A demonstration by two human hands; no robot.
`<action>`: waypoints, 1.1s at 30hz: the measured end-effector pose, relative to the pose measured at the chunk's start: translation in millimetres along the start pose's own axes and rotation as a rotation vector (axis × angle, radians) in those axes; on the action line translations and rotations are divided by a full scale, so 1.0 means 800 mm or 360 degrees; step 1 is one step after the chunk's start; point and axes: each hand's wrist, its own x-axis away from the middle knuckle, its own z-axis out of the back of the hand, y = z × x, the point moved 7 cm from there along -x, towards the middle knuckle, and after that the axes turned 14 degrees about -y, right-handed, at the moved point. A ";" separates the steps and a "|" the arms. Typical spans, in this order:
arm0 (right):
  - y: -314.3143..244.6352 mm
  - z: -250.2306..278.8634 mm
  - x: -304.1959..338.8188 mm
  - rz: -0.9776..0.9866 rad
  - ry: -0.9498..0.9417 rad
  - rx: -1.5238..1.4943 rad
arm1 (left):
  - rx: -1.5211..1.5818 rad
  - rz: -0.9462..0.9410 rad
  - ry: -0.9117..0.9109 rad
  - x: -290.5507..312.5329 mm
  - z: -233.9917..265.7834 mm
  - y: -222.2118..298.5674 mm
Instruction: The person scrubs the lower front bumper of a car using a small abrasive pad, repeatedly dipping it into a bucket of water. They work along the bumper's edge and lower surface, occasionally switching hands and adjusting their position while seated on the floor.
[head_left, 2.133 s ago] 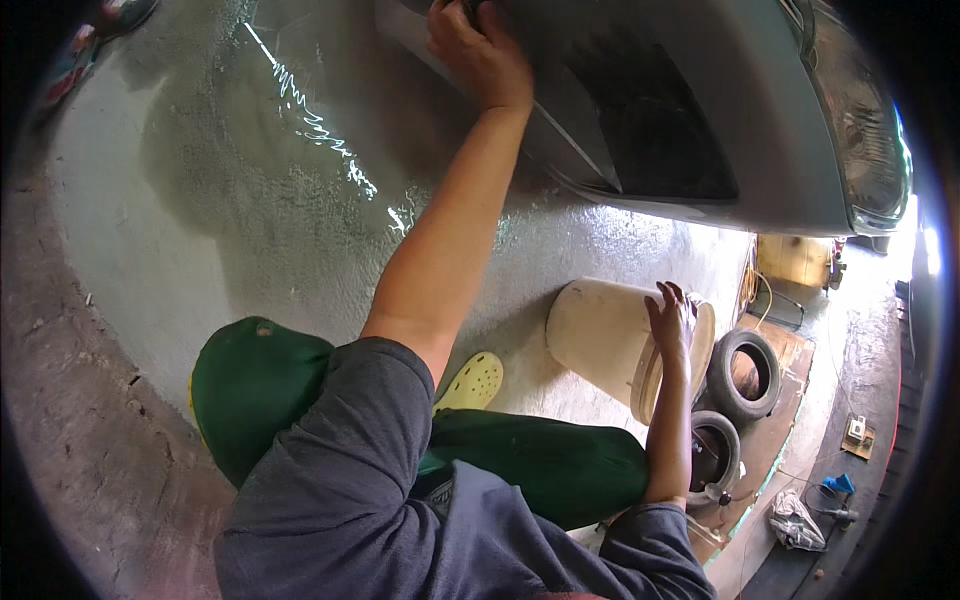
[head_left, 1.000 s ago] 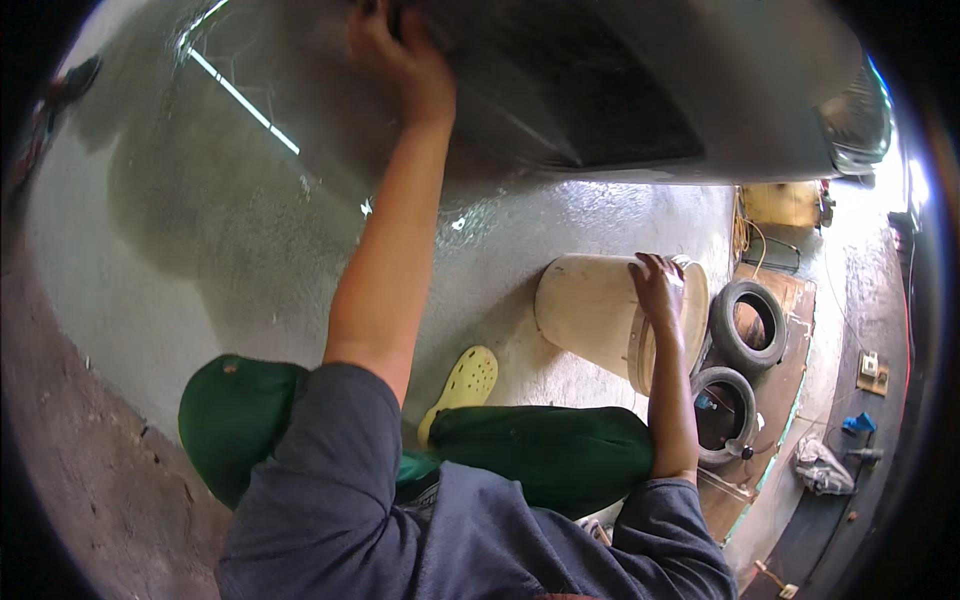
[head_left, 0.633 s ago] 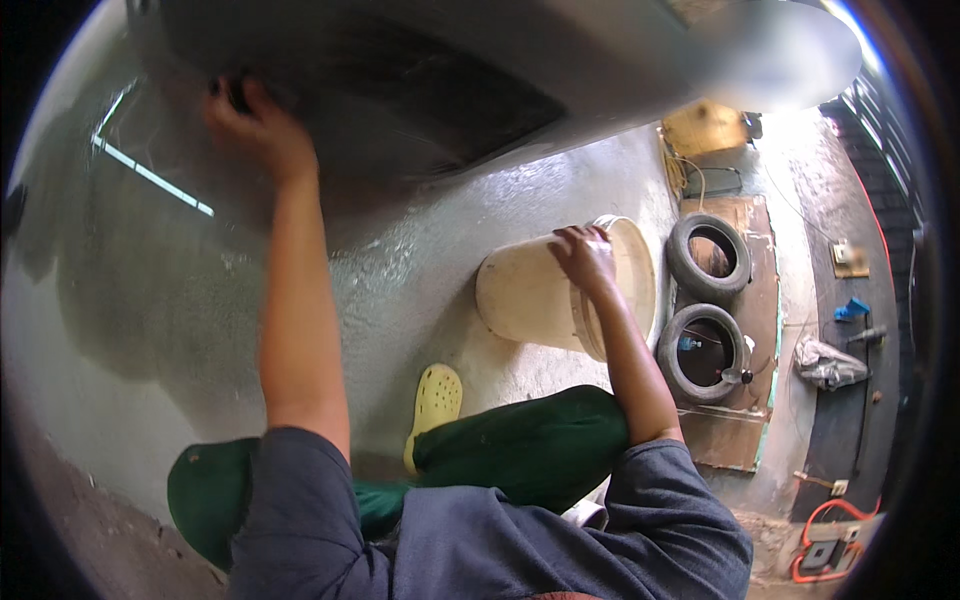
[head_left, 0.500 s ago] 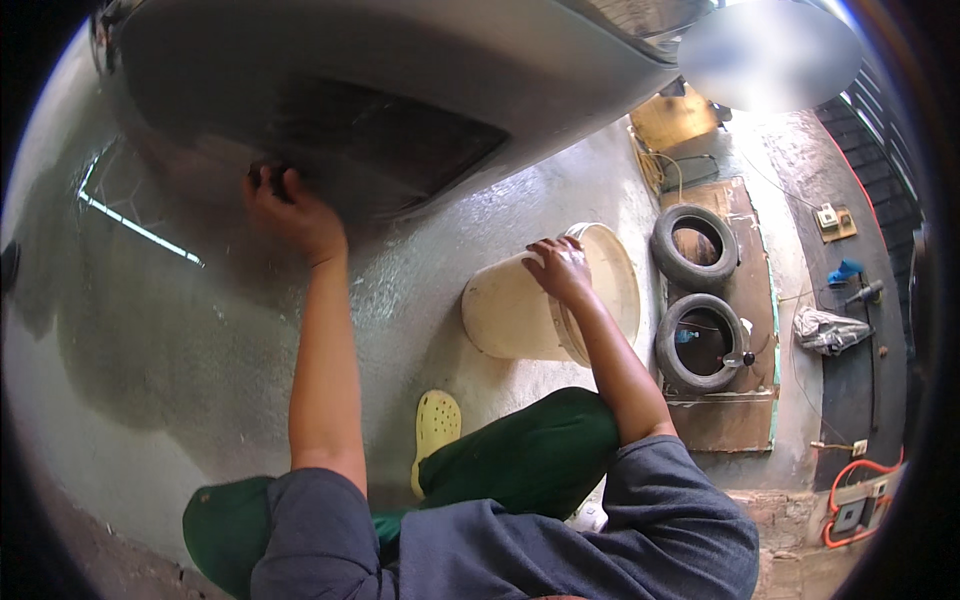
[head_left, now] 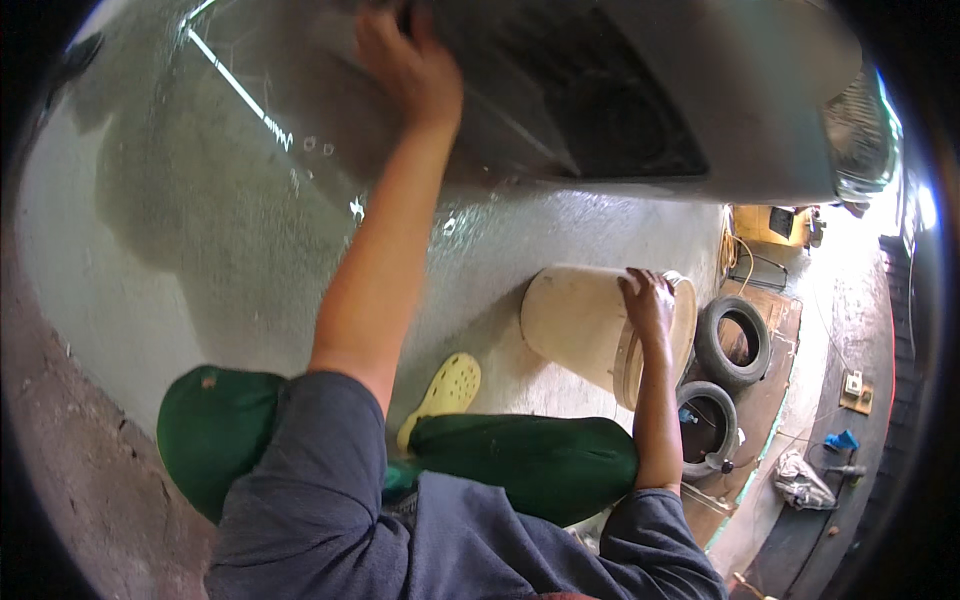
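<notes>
Above a wet concrete floor (head_left: 180, 250), the grey underside of a car body (head_left: 640, 110) fills the upper frame, with a headlamp (head_left: 858, 140) at its right end. It is judged rigid, heavy and slick where wet, best braced at its lower edge. The left hand (head_left: 410, 70) is pressed against this panel, fingers curled; whether anything is gripped cannot be told. Lower right, a cream plastic bucket (head_left: 590, 325) lies tilted on the floor; it is judged light, stiff and smooth, best taken by the rim. The right hand (head_left: 648, 300) rests open over that rim, fingers spread. Two tyres (head_left: 735, 345) lie just beside the bucket. A yellow clog (head_left: 445, 392) is seen beside the green-trousered legs (head_left: 520, 465).
</notes>
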 end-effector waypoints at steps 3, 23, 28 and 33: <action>-0.009 0.008 0.000 -0.0004 -0.0096 0.0012 | -0.0113 0.0068 0.0012 -0.028 0.016 0.016; 0.033 -0.022 -0.017 0.0012 0.0012 -0.0213 | -0.0016 0.0100 -0.0093 0.051 -0.016 0.025; 0.028 -0.023 -0.022 0.0033 0.0071 -0.0243 | -0.0075 0.0180 0.0012 0.071 -0.025 0.034; 0.047 -0.028 -0.011 -0.0064 -0.0018 -0.0360 | 0.0177 0.0171 0.0119 -0.046 0.006 0.012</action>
